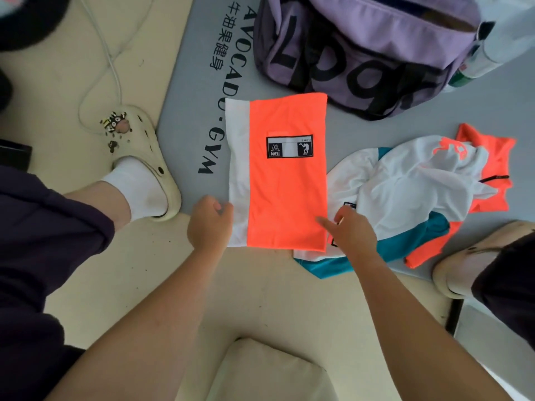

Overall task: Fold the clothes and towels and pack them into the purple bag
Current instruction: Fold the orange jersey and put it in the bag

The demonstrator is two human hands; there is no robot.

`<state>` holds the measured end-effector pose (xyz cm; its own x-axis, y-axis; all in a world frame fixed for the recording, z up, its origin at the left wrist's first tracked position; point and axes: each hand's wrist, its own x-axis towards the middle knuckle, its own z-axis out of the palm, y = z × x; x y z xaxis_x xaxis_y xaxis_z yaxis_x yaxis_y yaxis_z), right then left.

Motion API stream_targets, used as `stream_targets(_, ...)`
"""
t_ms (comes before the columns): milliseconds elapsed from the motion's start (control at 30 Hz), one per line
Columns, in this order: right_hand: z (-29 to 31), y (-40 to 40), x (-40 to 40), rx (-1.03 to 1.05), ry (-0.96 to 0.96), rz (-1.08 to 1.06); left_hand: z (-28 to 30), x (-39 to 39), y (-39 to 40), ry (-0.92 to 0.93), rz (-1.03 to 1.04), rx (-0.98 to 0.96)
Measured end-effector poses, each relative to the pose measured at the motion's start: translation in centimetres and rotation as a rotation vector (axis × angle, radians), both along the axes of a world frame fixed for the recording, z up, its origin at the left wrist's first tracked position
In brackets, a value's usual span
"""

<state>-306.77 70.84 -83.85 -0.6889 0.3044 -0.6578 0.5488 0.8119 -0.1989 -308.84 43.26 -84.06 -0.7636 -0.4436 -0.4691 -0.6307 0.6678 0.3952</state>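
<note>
Head view: folded orange garment (pixel 286 175) on the grey mat (pixel 376 131).
Left hand (pixel 210 224) pinches its white near corner; right hand (pixel 351 230), fingers relaxed, presses the other corner, purple bag (pixel 362 47) beyond.

Orange/white garment (pixel 286 180) folded flat on mat; unfolded garment (pixel 411 192) rumpled beside; purple bag (pixel 362 50) behind.

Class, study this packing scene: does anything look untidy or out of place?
Yes. The white, teal and orange garment lies crumpled and unfolded on the grey mat, right of the neatly folded orange garment. Nothing looks spilled or damaged.
</note>
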Motion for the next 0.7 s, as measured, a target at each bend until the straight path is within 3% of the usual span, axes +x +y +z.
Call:
stream_targets(100,0.3,-0.4,-4.0,-0.089,0.205,-0.109,-0.5,-4.8,0.9,0.069,-0.049,0.124)
stream_targets(233,-0.5,-1.1,-11.2,-0.198,0.34,-0.2,-1.9,-11.4,1.2,0.033,0.067,0.232)
stream_targets(367,-2.0,-1.6,-17.8,-0.212,0.332,-0.289,-3.6,-15.6,0.5,-0.017,-0.027,0.22)
stream_targets(467,-2.8,-1.9,-20.3,-0.172,0.27,-0.156,-4.1,-17.5,0.3,-0.027,-0.127,0.2)
stream_targets(567,-3.0,-0.9,-21.2,-0.117,0.293,-0.049,-3.7,-18.3,0.6,0.084,-0.235,0.166)
stream_targets(700,-2.7,0.0,-20.7,-0.038,0.402,-0.137,-3.0,-17.1,2.0,0.312,-0.277,0.041)
